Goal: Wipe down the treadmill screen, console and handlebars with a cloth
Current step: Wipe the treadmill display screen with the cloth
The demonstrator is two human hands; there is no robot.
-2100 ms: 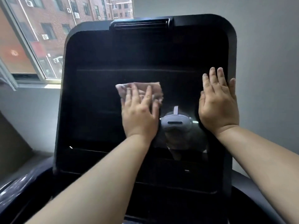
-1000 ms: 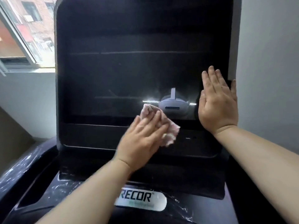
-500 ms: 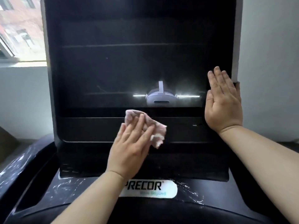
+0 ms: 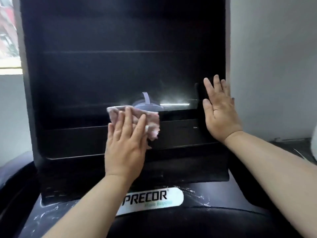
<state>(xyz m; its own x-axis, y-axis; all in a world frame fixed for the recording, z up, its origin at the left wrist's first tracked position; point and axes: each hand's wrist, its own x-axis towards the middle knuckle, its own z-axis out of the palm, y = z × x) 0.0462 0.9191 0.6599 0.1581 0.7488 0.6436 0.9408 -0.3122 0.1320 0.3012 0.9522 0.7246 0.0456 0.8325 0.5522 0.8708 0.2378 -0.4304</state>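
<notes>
Head view: the left hand (image 4: 125,148) presses a pink cloth (image 4: 152,121) with straight fingers on the treadmill screen (image 4: 111,74) at its lower edge. The right hand (image 4: 221,115) lies flat, grasping nothing, at its right edge. The screen step is probably ending; next the cloth should go down to the console (image 4: 223,203).

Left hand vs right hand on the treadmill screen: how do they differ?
The left hand presses a pink cloth against the lower edge of the screen; the right hand is bare. The left hand sits lower, near the middle; the right hand sits higher, at the right border. Both lie flat, fingers straight, palms to the screen.
</notes>
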